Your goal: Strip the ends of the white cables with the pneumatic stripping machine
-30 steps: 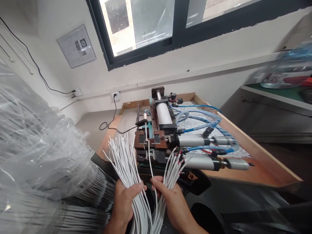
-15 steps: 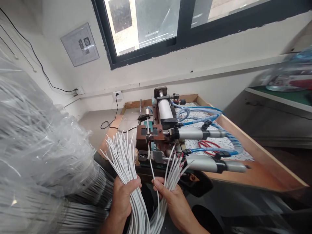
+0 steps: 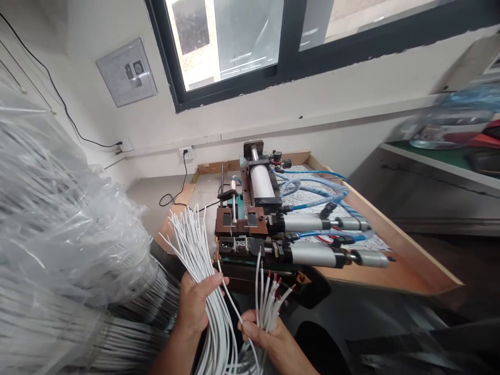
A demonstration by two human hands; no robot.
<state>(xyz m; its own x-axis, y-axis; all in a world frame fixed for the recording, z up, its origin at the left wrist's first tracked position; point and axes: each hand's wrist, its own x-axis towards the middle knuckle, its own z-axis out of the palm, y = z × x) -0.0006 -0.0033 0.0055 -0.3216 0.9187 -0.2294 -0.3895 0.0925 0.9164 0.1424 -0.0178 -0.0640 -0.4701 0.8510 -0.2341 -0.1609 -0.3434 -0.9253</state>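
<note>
My left hand [image 3: 195,302] is closed round a thick bundle of white cables [image 3: 195,245], whose cut ends fan upward. My right hand [image 3: 260,330] grips a smaller bundle of white cables [image 3: 269,299], several with red showing at their tips. Between its thumb and forefinger it also pinches one single white cable [image 3: 232,299], which slants up and left toward my left thumb. Just beyond both hands stands a pneumatic wire-stripping machine [image 3: 242,221] with brown jaw blocks. No cable sits in its jaws, and both hands are apart from it.
Silver air cylinders [image 3: 316,255] stick out rightward from the machine, with blue air hoses [image 3: 324,195] behind. A wooden-edged table [image 3: 422,265] carries it. Plastic-wrapped cable bundles [image 3: 86,234] crowd the left side. A green-topped shelf [image 3: 441,156] holds a clear plastic bottle at right.
My right hand has moved down, drawing the single cable away from the machine; its tip now leans left. The machine's jaw blocks have moved apart. The view has shifted slightly right.
</note>
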